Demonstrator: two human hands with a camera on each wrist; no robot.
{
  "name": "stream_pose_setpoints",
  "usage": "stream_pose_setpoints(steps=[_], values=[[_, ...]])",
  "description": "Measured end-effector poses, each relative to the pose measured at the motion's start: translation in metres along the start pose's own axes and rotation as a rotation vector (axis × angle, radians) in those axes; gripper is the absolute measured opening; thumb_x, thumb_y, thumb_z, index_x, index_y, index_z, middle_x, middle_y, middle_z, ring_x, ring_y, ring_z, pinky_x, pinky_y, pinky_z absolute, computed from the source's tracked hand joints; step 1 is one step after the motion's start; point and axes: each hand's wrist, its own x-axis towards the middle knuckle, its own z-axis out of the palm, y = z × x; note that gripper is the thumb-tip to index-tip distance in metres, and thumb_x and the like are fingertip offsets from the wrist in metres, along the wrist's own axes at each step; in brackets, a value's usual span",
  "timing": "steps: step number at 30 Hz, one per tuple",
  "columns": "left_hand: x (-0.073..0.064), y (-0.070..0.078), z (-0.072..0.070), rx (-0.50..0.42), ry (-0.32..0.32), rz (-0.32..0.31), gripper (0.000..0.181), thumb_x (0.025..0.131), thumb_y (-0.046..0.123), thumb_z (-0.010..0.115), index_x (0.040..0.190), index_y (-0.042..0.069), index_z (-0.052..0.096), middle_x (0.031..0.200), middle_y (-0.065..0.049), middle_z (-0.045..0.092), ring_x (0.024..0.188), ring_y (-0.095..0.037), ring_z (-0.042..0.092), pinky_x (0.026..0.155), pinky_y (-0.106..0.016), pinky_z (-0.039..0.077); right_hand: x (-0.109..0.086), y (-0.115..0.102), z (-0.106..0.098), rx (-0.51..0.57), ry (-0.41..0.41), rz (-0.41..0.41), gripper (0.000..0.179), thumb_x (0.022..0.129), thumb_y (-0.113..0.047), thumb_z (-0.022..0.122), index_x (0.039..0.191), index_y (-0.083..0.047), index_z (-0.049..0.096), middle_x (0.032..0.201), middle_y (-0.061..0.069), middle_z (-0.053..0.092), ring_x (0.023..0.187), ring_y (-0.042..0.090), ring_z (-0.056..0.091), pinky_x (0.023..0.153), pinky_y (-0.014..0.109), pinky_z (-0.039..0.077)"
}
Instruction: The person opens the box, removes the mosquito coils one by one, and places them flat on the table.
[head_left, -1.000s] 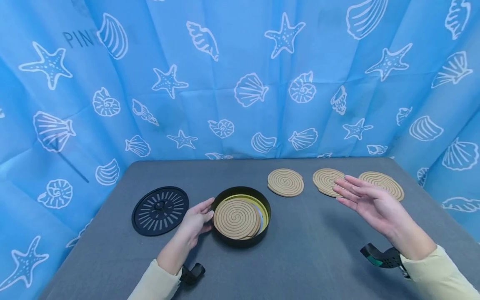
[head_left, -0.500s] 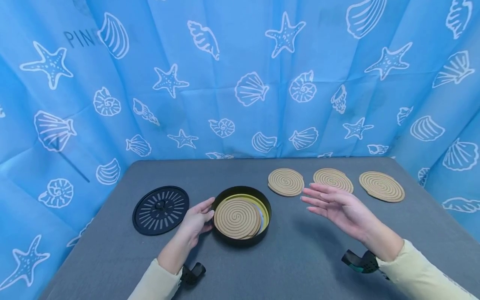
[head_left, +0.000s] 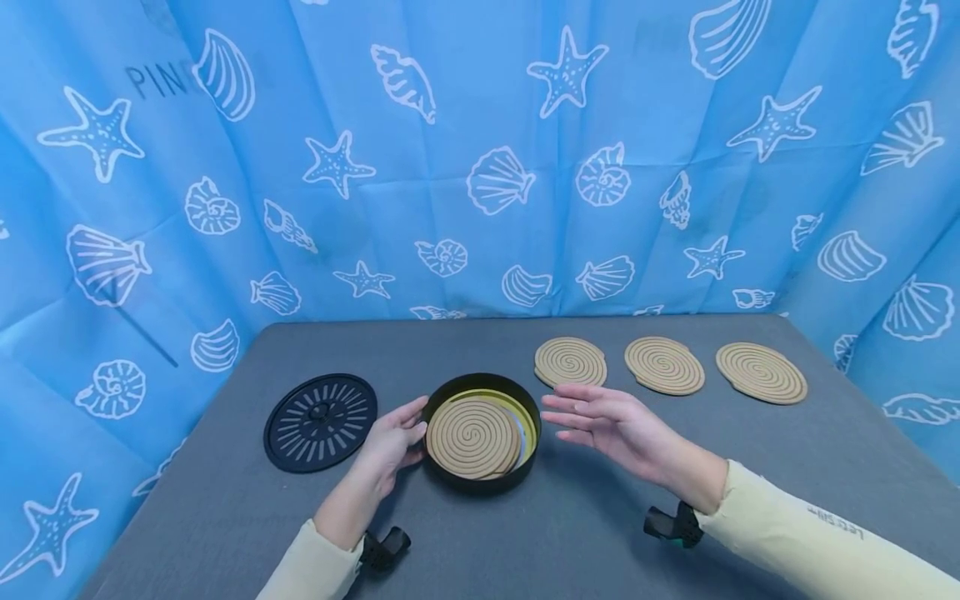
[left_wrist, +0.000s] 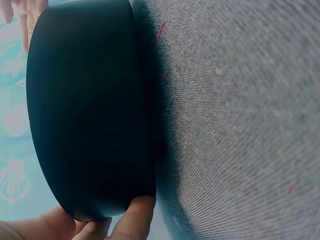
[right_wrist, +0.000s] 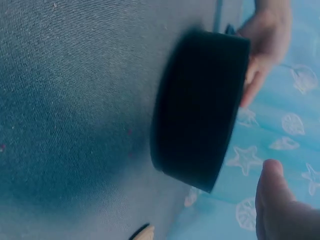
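Apparently for steadiness, left hand (head_left: 387,444) grips black tin (head_left: 483,486), frame centre, by left side; right hand (head_left: 621,427), empty, fingers extended, hovers just beside; coiled disc (head_left: 471,437) lies inside.

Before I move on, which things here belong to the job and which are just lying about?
Likely job things:
black tin, left hand gripping it, right hand near
coil inside the tin

Seemingly aside, untouched:
slotted lid, possibly related
three loose coils, likewise
patterned curtain
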Motion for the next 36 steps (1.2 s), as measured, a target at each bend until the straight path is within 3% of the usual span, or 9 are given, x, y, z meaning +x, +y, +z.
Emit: stream_pose_setpoints(steps=[5,9,16,22,36], values=[[0.0,0.0,0.0,0.002,-0.002,-0.007,0.045,0.102,0.004,0.043,0.147,0.008,0.042,0.154,-0.019,0.032,0.14,-0.039,0.029,0.102,-0.058,0.037,0.011,0.004,0.008,-0.039,0.02,0.033,0.06,0.101,-0.007,0.041,0.149,0.013,0.011,0.153,0.032,0.021,0.133,0.028,0.044,0.102,0.035,0.043],[0.001,0.0,0.0,0.006,0.001,-0.009,0.045,0.102,0.004,0.044,0.147,0.008,0.042,0.154,-0.02,0.032,0.14,-0.039,0.029,0.102,-0.058,0.037,0.021,0.007,0.016,-0.052,0.017,0.063,0.06,0.099,-0.003,0.039,0.149,0.013,0.009,0.154,0.033,0.015,0.141,0.038,0.027,0.109,0.041,0.035],[0.002,-0.001,0.001,0.003,-0.006,0.007,0.046,0.102,0.003,0.044,0.147,0.007,0.041,0.154,-0.02,0.031,0.14,-0.039,0.028,0.102,-0.059,0.037,0.041,0.009,0.024,-0.057,0.015,0.081,0.061,0.097,0.002,0.035,0.149,0.013,0.007,0.155,0.033,0.012,0.143,0.043,0.015,0.115,0.053,0.015],[0.001,-0.002,0.001,0.001,-0.003,0.012,0.045,0.102,0.004,0.043,0.147,0.008,0.041,0.154,-0.02,0.031,0.14,-0.04,0.028,0.102,-0.059,0.037,0.062,0.014,0.026,-0.092,0.001,0.13,0.06,0.097,0.002,0.033,0.149,0.013,0.006,0.156,0.032,0.009,0.144,0.043,0.01,0.115,0.054,0.012],[0.003,-0.004,0.002,0.011,0.019,0.004,0.046,0.102,0.004,0.043,0.147,0.009,0.042,0.154,-0.019,0.032,0.14,-0.039,0.029,0.101,-0.059,0.038,0.096,0.02,0.029,-0.205,0.128,0.212,0.061,0.093,0.005,0.035,0.15,0.011,0.014,0.154,0.032,0.018,0.144,0.043,0.009,0.114,0.058,0.009]])
